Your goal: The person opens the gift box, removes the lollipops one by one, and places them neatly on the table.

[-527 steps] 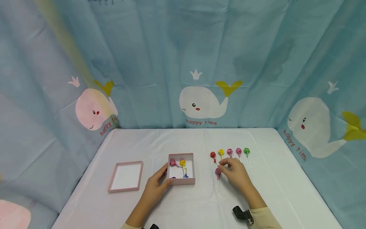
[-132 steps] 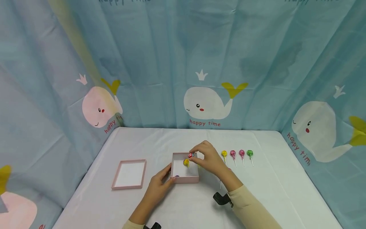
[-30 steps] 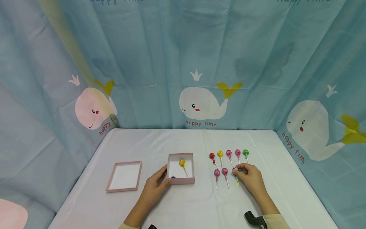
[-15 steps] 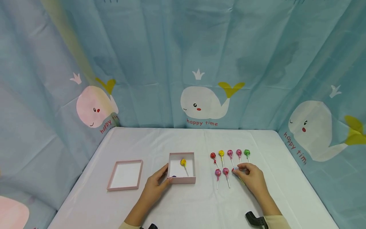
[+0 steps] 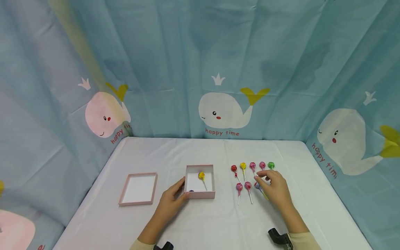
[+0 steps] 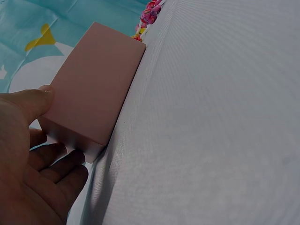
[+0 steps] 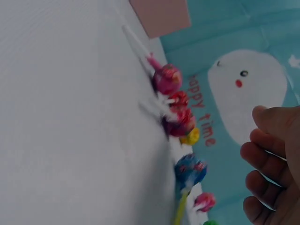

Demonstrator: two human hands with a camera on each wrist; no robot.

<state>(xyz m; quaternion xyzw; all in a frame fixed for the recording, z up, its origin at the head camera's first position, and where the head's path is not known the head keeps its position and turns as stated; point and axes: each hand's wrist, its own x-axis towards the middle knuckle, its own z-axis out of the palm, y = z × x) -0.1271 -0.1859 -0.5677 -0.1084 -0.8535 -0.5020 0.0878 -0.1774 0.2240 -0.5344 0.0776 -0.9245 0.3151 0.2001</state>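
My left hand point(image 5: 171, 201) holds the left front corner of a pink box point(image 5: 200, 195), thumb at the near wall and fingers along the side. In the left wrist view the thumb lies on the upper edge of that box point(image 6: 96, 84). Inside are a yellow lollipop point(image 5: 201, 176) and a dark purple one point(image 5: 191, 190), mostly hidden by the front wall. My right hand point(image 5: 275, 189) hovers with loosely bent fingers and holds nothing. Below it lies a blue lollipop point(image 7: 190, 169) with a yellow-green stick. Left of that are two pink lollipops point(image 5: 239, 187) in the same row.
Behind runs a row of red point(image 5: 233, 168), yellow point(image 5: 243, 166), pink and green point(image 5: 271, 165) lollipops. A shallow pink-rimmed lid point(image 5: 138, 189) lies left of the box on the white-covered table point(image 5: 206, 225). Blue whale-print curtains point(image 5: 175, 114) enclose the sides and back.
The blue lollipop came out of the box, was laid at the right end of the front row and turned aslant. My right hand has let it go and lifted. The left hand stays on the box.
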